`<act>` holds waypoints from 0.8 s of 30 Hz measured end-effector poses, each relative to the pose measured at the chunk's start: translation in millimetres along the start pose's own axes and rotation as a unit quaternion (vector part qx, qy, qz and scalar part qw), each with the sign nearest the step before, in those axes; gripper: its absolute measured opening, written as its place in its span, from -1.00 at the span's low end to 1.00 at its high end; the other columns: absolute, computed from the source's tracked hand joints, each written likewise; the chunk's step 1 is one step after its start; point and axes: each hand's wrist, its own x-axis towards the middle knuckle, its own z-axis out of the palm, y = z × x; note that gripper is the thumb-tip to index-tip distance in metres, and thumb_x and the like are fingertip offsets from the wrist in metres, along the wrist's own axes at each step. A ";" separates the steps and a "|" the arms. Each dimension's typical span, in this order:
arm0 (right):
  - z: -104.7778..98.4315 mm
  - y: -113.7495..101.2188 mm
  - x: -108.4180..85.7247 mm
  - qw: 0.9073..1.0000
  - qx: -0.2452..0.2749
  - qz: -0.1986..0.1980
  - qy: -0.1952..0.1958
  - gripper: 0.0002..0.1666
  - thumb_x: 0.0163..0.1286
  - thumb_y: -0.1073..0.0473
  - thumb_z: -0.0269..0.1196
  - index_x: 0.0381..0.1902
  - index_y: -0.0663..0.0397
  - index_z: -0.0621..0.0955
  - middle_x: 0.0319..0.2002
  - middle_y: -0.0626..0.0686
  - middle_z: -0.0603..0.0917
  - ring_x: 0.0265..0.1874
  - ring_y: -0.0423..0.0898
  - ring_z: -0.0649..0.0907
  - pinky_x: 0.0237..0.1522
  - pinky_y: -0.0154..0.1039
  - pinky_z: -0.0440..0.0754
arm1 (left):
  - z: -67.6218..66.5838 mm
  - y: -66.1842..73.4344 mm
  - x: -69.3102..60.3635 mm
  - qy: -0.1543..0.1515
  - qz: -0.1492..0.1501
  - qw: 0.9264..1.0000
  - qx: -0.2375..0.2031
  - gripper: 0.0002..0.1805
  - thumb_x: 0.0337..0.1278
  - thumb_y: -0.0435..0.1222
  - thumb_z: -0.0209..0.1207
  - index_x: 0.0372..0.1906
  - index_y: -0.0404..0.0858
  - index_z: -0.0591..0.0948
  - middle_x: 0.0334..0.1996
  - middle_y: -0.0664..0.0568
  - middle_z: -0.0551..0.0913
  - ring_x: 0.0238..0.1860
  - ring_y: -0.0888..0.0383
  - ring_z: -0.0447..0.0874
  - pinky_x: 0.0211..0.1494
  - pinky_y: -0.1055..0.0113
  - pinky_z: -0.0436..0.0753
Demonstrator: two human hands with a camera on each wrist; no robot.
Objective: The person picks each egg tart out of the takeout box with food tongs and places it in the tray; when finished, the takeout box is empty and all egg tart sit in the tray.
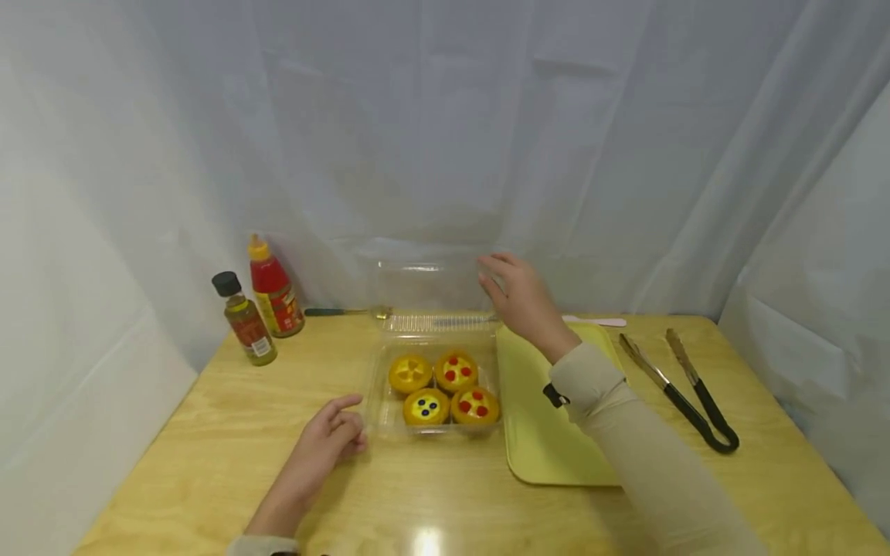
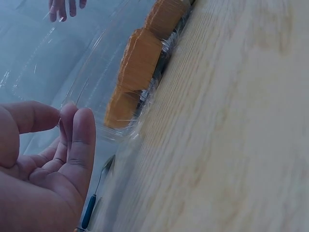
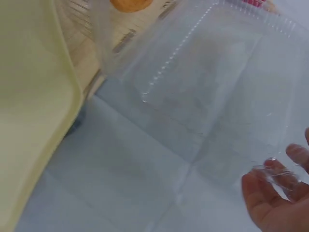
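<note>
A clear plastic clamshell container sits on the table with its lid raised at the back. Inside are several small tarts, some topped with red dots, one with blue dots and one with a yellow pattern. My right hand holds the right corner of the clear lid, its fingers and thumb around the plastic edge. To the left of the container's front corner is my left hand, fingers loosely bent. In the left wrist view its thumb and fingertips appear close to the container's rim; whether they touch it I cannot tell.
A yellow tray stands right of the container, and black-handled tongs lie beyond it. A red sauce bottle and a black-capped bottle stand back left. A green-handled utensil and a pale handle lie along the back edge.
</note>
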 end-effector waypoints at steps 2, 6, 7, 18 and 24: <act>1.8 8.4 1.2 0.999 0.043 0.017 0.012 -0.49 0.57 0.02 0.07 0.36 0.12 0.47 0.30 0.17 0.45 0.24 0.10 0.48 0.17 0.02 0.54 | 0.1 0.7 -1.0 0.001 -0.004 1.000 0.001 -0.51 0.43 -0.45 0.01 0.39 -0.38 0.28 -0.18 -0.21 0.54 -0.20 0.04 0.58 -0.06 0.24 0.69; 6.8 20.7 1.4 0.990 0.134 0.039 0.034 -0.43 0.58 0.05 0.06 0.44 0.12 0.36 0.30 0.20 0.45 0.21 0.08 0.50 0.10 0.01 0.59 | -0.1 2.1 -2.6 0.003 -0.011 1.000 0.004 -0.52 0.45 -0.43 0.01 0.39 -0.36 0.29 -0.17 -0.21 0.54 -0.18 0.03 0.58 -0.05 0.23 0.69; 8.0 23.0 1.6 0.986 0.158 0.044 0.039 -0.42 0.58 0.06 0.06 0.46 0.12 0.32 0.29 0.22 0.46 0.21 0.09 0.50 0.11 0.02 0.59 | -0.1 2.3 -3.1 0.003 -0.012 1.000 0.004 -0.52 0.45 -0.43 0.01 0.39 -0.35 0.29 -0.17 -0.21 0.54 -0.18 0.02 0.58 -0.05 0.23 0.69; 25.8 43.2 4.4 0.935 0.332 0.114 0.044 -0.44 0.62 0.12 -0.04 0.48 0.19 0.27 0.30 0.28 0.45 0.25 0.21 0.48 0.15 0.11 0.55 | 0.2 2.0 -10.0 0.009 -0.017 1.000 0.005 -0.51 0.44 -0.43 0.01 0.40 -0.33 0.29 -0.15 -0.20 0.54 -0.18 0.03 0.58 -0.06 0.24 0.69; 33.6 52.6 -1.5 0.913 0.375 0.159 0.034 -0.44 0.62 0.12 -0.05 0.49 0.15 0.27 0.33 0.26 0.42 0.27 0.21 0.45 0.16 0.06 0.55 | 2.2 2.5 -13.4 0.008 -0.023 1.000 0.006 -0.52 0.44 -0.43 0.01 0.39 -0.30 0.30 -0.15 -0.18 0.54 -0.16 0.01 0.57 -0.06 0.26 0.69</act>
